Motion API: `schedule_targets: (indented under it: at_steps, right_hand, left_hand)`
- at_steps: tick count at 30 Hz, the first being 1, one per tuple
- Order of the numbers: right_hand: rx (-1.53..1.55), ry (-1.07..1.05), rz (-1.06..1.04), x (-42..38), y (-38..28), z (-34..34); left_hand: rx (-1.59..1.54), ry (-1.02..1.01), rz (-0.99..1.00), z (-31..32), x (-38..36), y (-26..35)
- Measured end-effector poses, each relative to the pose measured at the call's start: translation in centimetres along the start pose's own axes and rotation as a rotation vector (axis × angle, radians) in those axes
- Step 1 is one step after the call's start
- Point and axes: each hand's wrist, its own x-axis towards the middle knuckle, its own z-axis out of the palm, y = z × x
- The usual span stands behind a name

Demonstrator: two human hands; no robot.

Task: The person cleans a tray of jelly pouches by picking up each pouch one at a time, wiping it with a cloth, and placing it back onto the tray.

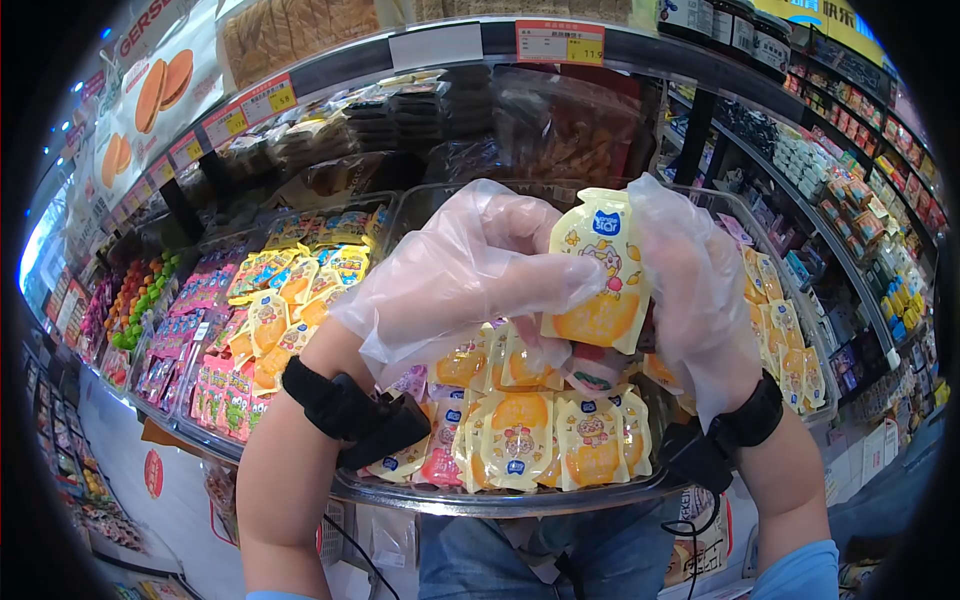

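Note:
A yellow bottle-shaped pouch with a blue label, cartoon figure and orange fruit print stands upright, front towards me. My left hand, in a clear plastic glove, is closed on its left side, the thumb lying across the front. My gloved right hand grips its right edge; some of those fingers are hidden behind it. Below both hands, a clear plastic bin holds rows of similar yellow pouches. A pink pouch shows among them at the front left. Black straps circle both wrists.
Bins of colourful packets continue to the left, with more yellow pouches at the right. A shelf edge with price tags crosses above, carrying bread and dark jars. Stocked shelves rise at the right.

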Motion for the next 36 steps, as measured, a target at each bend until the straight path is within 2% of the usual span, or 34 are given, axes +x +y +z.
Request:
schedule_targets:
  at_steps: [3,10,11,15,19,23,26,28,36]
  right_hand:
    - [0.058,0.008,0.039,0.1,-0.1,0.0]
    - [0.296,0.012,0.202,1.2,-0.9,0.4]
    - [0.296,0.011,0.201,1.3,-1.1,0.4]
    - [0.687,-0.102,0.544,2.2,-2.6,-0.4]
    - [0.929,-0.191,0.791,3.4,-4.0,-1.3]
    - [1.002,-0.129,0.772,3.4,-4.1,-0.9]
    - [0.931,-0.143,0.748,3.3,-4.0,-0.7]
    - [0.853,-0.175,0.685,2.7,-3.6,-0.3]
    - [0.741,-0.215,0.521,2.6,-3.0,-0.4]
  left_hand:
    - [0.052,0.066,-0.012,0.8,0.2,0.2]
    - [0.07,0.047,-0.002,0.4,0.0,0.3]
    - [0.088,0.067,0.079,0.1,0.0,0.0]
    - [0.034,0.172,0.318,0.0,0.4,-0.6]
    - [-0.004,0.256,0.358,0.2,0.8,-1.5]
    - [-0.028,0.281,0.297,0.6,0.5,-0.9]
    - [0.002,0.205,0.207,0.4,0.4,-0.4]
    - [0.035,0.242,0.071,0.7,0.1,0.2]
    - [0.058,0.235,0.017,0.8,0.4,0.0]
